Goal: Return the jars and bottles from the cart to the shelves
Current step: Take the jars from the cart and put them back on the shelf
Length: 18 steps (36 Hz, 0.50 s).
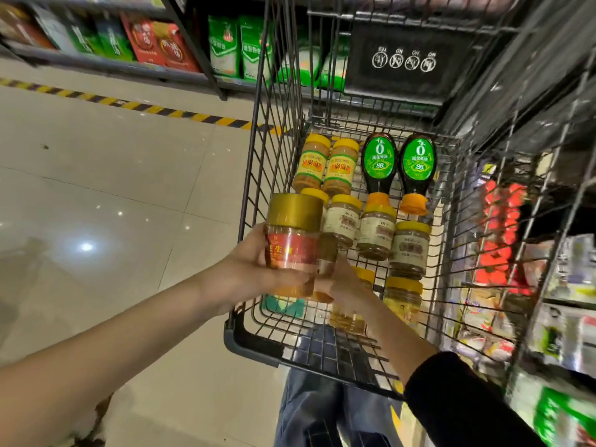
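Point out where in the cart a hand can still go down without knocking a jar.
Bare wire shows along the cart's left wall, beside the two yellow-label jars, and in the near left corner below the left hand. The middle and right are crowded: white-label jars packed under the two dark bottles, with the right hand already in among them.

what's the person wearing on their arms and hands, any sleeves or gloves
Both hands are bare, with no gloves, rings or watch visible. The left hand leads to a forearm bare all the way to the frame edge. The right hand has a black long sleeve ending short of the wrist.
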Each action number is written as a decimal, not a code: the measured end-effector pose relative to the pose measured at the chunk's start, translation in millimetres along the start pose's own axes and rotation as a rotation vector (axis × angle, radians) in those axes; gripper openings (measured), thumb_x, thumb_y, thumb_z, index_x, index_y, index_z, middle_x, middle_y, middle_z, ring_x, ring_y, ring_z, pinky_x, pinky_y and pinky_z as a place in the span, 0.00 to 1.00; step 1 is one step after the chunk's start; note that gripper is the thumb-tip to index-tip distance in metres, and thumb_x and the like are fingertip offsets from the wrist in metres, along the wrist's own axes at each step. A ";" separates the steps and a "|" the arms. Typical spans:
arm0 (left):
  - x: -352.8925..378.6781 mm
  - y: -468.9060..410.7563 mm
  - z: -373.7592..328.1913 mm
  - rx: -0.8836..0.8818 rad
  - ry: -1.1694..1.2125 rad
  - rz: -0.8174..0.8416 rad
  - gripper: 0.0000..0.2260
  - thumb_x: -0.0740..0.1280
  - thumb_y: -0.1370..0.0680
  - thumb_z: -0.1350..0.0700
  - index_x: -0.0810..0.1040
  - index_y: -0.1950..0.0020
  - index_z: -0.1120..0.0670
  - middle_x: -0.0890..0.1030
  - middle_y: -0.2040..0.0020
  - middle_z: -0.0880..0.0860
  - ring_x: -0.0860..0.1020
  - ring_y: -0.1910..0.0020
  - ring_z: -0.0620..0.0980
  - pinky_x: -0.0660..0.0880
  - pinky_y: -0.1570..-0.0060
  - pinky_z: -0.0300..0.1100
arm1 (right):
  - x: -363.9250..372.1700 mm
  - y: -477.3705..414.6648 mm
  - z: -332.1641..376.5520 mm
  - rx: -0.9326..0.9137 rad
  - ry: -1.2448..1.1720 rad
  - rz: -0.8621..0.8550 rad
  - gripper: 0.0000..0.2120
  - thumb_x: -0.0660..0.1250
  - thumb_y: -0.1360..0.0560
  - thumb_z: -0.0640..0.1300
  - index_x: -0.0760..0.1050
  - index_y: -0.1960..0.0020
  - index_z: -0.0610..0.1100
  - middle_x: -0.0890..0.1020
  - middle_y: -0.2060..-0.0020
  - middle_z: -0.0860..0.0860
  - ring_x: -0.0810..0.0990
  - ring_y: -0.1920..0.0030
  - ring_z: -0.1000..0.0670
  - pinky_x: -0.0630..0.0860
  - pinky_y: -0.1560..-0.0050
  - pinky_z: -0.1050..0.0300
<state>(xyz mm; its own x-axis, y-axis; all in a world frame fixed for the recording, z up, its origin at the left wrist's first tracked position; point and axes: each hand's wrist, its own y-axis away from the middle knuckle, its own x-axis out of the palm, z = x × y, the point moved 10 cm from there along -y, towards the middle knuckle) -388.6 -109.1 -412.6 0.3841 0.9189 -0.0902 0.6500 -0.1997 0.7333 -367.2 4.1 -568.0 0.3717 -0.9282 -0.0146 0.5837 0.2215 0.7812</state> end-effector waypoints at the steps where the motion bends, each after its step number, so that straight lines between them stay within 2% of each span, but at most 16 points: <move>1: -1.7 3.9 -4.8 0.010 -0.002 -0.015 0.27 0.73 0.32 0.67 0.66 0.43 0.45 0.79 0.52 0.47 0.80 0.63 0.31 0.74 0.68 0.26 | -2.8 11.3 15.3 -0.055 -0.011 0.023 0.29 0.78 0.38 0.37 0.71 0.40 0.45 0.83 0.50 0.49 0.82 0.49 0.49 0.80 0.48 0.50; 3: -4.6 13.5 -15.6 0.023 0.001 -0.052 0.25 0.73 0.32 0.66 0.67 0.47 0.43 0.79 0.51 0.47 0.80 0.63 0.32 0.75 0.69 0.27 | -9.5 31.6 40.4 -0.117 -0.063 0.063 0.25 0.77 0.37 0.36 0.73 0.44 0.47 0.82 0.53 0.52 0.82 0.52 0.52 0.79 0.46 0.52; 4: -6.2 19.1 -21.1 0.030 -0.004 -0.073 0.26 0.74 0.33 0.65 0.67 0.46 0.43 0.79 0.51 0.47 0.81 0.60 0.35 0.75 0.68 0.28 | -14.4 42.4 50.3 -0.124 -0.100 0.071 0.24 0.76 0.36 0.33 0.71 0.46 0.47 0.80 0.55 0.54 0.81 0.55 0.55 0.78 0.46 0.54; 6: -7.0 32.1 -34.0 0.049 -0.006 -0.105 0.28 0.74 0.34 0.64 0.66 0.43 0.43 0.79 0.49 0.47 0.79 0.53 0.40 0.76 0.64 0.30 | -27.5 63.7 67.5 -0.151 -0.161 0.064 0.26 0.73 0.35 0.28 0.68 0.41 0.41 0.78 0.57 0.55 0.79 0.60 0.61 0.78 0.52 0.60; 7: -6.9 38.9 -41.2 0.065 0.002 -0.119 0.27 0.74 0.33 0.64 0.66 0.44 0.43 0.78 0.50 0.46 0.78 0.53 0.40 0.75 0.65 0.30 | -34.9 75.4 75.8 -0.170 -0.168 0.047 0.29 0.72 0.34 0.27 0.66 0.38 0.40 0.78 0.56 0.55 0.80 0.62 0.62 0.78 0.57 0.65; 10: -4.1 64.2 -66.7 0.124 0.028 -0.152 0.27 0.73 0.32 0.66 0.65 0.43 0.45 0.77 0.54 0.44 0.77 0.62 0.36 0.74 0.71 0.25 | -58.6 114.3 99.3 -0.223 -0.112 -0.002 0.27 0.74 0.34 0.32 0.64 0.42 0.45 0.78 0.56 0.56 0.78 0.61 0.63 0.75 0.65 0.70; 12: 0.5 82.0 -83.5 0.170 0.028 -0.143 0.29 0.74 0.35 0.66 0.66 0.41 0.47 0.78 0.54 0.46 0.80 0.65 0.37 0.74 0.71 0.26 | -73.8 141.8 119.4 -0.290 -0.121 -0.027 0.29 0.74 0.33 0.33 0.62 0.41 0.50 0.78 0.54 0.56 0.78 0.62 0.64 0.74 0.68 0.72; 15: 6.2 106.5 -108.9 0.247 0.031 -0.134 0.35 0.77 0.42 0.60 0.66 0.39 0.47 0.79 0.52 0.47 0.82 0.62 0.41 0.76 0.69 0.28 | -95.2 188.5 144.8 -0.369 -0.143 -0.075 0.37 0.74 0.33 0.34 0.58 0.32 0.47 0.76 0.55 0.58 0.77 0.57 0.61 0.78 0.61 0.71; 16: 7.6 115.6 -118.9 0.275 0.012 -0.143 0.36 0.77 0.42 0.60 0.65 0.38 0.47 0.78 0.51 0.47 0.81 0.60 0.42 0.77 0.68 0.29 | -100.7 202.7 151.7 -0.397 -0.128 -0.089 0.37 0.77 0.36 0.38 0.59 0.35 0.48 0.77 0.53 0.57 0.79 0.54 0.58 0.79 0.55 0.67; 18: 12.4 131.7 -138.8 0.335 -0.020 -0.139 0.42 0.76 0.41 0.60 0.61 0.30 0.50 0.78 0.50 0.46 0.80 0.57 0.42 0.77 0.66 0.30 | -112.5 234.3 165.8 -0.442 -0.112 -0.135 0.52 0.83 0.47 0.49 0.60 0.30 0.44 0.79 0.43 0.49 0.80 0.44 0.49 0.78 0.42 0.51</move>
<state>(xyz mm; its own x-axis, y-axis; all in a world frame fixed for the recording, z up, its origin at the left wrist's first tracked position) -389.2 -76.8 -223.6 0.2873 0.9389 -0.1896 0.8747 -0.1764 0.4515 -391.9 110.8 -279.8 0.2058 -0.9785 -0.0117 0.8815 0.1801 0.4364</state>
